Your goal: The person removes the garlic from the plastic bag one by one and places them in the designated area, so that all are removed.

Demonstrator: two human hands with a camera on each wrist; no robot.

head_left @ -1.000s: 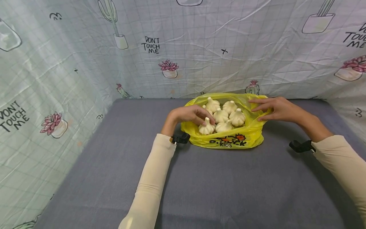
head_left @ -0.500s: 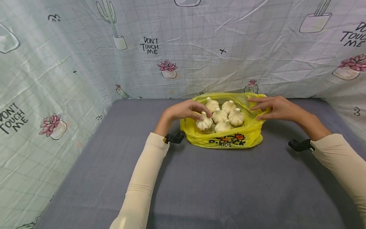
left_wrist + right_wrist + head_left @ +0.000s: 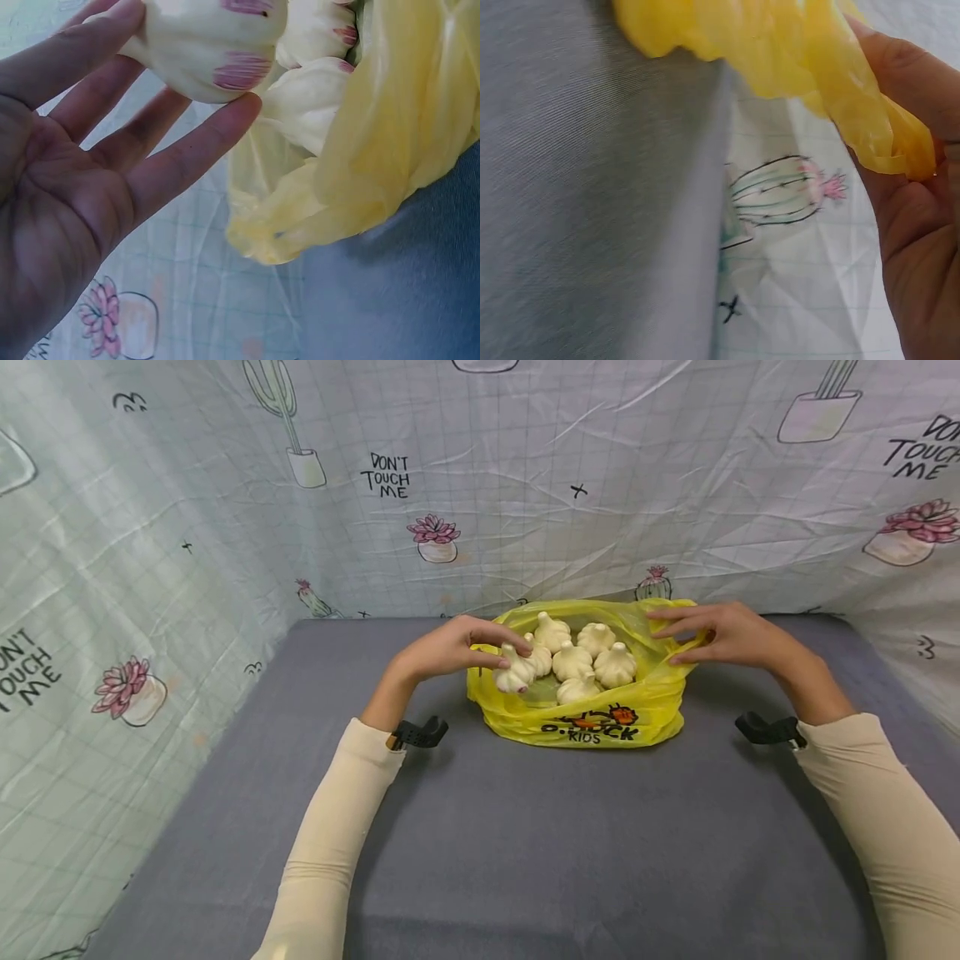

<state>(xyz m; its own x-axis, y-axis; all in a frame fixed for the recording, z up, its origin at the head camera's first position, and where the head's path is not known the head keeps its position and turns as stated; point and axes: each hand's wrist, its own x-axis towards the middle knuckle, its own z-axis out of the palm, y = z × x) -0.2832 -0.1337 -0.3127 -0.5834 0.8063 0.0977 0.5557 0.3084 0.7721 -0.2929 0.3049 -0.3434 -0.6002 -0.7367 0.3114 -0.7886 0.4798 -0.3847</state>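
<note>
garlic bulbs in bag, 1 at l rim, bag on tbl nr far edge, curtain behind

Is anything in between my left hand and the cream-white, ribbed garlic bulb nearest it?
Nothing visible: your left hand holds that cream-white, ribbed garlic bulb directly, and the left wrist view shows no part of the yellow plastic bag between them.

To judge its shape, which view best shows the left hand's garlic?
The head view, where the garlic shows from stem to base. The left wrist view crops it; the right wrist view lacks it.
</note>
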